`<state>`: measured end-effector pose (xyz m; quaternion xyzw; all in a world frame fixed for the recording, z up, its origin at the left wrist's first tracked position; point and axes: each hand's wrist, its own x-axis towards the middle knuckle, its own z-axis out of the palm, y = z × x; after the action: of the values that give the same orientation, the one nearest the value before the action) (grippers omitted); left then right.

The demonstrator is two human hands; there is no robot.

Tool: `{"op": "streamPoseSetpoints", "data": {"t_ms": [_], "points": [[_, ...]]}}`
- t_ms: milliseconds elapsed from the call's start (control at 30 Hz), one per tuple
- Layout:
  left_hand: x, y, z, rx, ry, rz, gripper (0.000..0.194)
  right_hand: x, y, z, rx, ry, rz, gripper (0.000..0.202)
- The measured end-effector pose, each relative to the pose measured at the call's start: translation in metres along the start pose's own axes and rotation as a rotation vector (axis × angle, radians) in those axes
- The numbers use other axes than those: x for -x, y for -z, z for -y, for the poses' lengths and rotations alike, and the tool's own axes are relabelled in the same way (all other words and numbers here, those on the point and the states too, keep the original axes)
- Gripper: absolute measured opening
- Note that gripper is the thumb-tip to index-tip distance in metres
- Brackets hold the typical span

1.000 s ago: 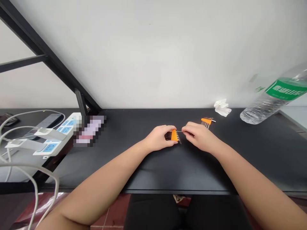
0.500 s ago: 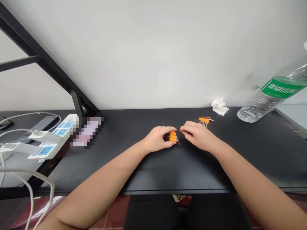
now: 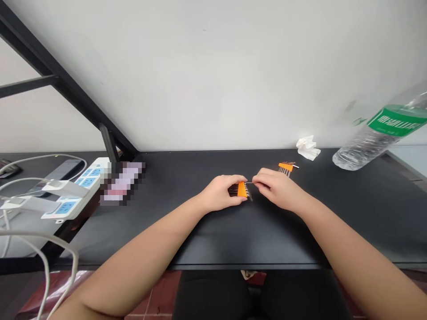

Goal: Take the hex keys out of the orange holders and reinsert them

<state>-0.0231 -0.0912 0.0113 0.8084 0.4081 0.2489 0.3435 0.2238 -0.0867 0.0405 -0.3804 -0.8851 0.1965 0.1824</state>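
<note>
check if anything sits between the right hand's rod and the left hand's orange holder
Nothing visible does: the thin metal rod, pinched in the right hand, appears to reach the orange holder near its far end. The left hand grips that holder, one fingertip close to the rod.

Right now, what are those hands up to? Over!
Left hand: gripping orange holder. Right hand: pinching thin metal rod at its edge. Second orange holder just beyond right hand. No obstruction seen between hands.

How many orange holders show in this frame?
2: one orange holder gripped in the left hand; a second holder on the black tabletop, just beyond the right hand.
</note>
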Motion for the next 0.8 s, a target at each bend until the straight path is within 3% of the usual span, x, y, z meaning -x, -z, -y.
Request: {"op": "streamPoseSetpoints", "data": {"t_ms": [800], "points": [[-0.0004,-0.0012,0.0039,0.082,0.018,-0.022,0.054,0.0003,0.0033,0.0000,0.015,0.016,-0.006,0.023]]}}
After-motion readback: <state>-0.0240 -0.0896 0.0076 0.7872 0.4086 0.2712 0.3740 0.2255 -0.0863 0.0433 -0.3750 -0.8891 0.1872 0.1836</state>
